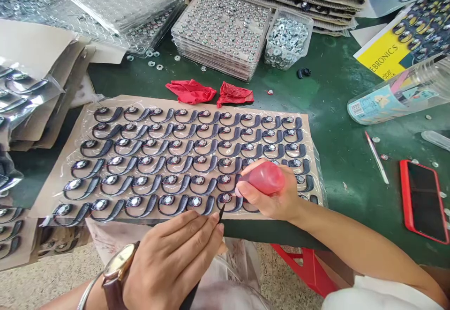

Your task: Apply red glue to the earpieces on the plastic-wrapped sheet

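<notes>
While a black pointed tool (pixel 221 213) was held by the left hand (pixel 172 258), its tip was aimed at one ear-hook earphone (pixel 225 198), sixth from the left in the front row. Whether the earphone was touched could not be told. The tool was pinched near its tip by closed fingers, maybe so that it could be aimed well. A pink squeeze bottle (pixel 266 177) was gripped by the right hand (pixel 272 203), with the fingers wrapped around it. Its round end was tipped up, perhaps so that its spout, which was mostly hidden, could be pointed down close to the same earphone.

The other earphones were laid in neat rows on a brown cardboard sheet (pixel 58 175), probably so that each one could be found easily. Some on the right were blocked from sight by the right hand and the bottle.

Behind the sheet, two red scraps (pixel 191 92) could be seen on the green surface (pixel 333 146). Farther back, clear trays (pixel 213 62) were stacked beside a tub (pixel 307 34) filled with shiny metal rings. On the right, a clear jar (pixel 379 104), a pen (pixel 377 158) and a red-edged phone (pixel 427 202) were placed away from both hands.
</notes>
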{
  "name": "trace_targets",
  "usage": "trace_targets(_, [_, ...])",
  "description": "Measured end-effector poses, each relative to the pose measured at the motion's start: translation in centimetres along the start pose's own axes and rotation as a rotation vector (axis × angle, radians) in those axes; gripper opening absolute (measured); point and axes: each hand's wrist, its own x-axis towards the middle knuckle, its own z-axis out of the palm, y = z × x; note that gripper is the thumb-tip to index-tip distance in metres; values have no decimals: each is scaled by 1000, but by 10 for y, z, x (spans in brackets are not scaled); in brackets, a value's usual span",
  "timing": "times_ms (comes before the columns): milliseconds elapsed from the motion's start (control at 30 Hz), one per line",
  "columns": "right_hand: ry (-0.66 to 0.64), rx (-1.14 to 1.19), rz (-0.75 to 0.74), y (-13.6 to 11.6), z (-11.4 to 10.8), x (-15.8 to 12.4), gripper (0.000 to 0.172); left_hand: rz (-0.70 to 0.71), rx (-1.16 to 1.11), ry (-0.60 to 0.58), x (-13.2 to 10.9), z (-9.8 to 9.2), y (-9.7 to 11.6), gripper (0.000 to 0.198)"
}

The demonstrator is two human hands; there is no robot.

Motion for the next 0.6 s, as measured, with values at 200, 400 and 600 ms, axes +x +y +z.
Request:
trace_targets(200, [4, 25, -4, 1, 1, -2, 14, -24, -55, -11, 3, -5, -5, 25])
trace_targets(400, [-63, -2, 5, 2, 1, -4, 16, -74, -152, 40, 15, -9, -10, 22])
trace_targets(600, [-66, 63, -114, 5, 2, -6, 20, -257, -334, 81, 22, -12, -21, 24])
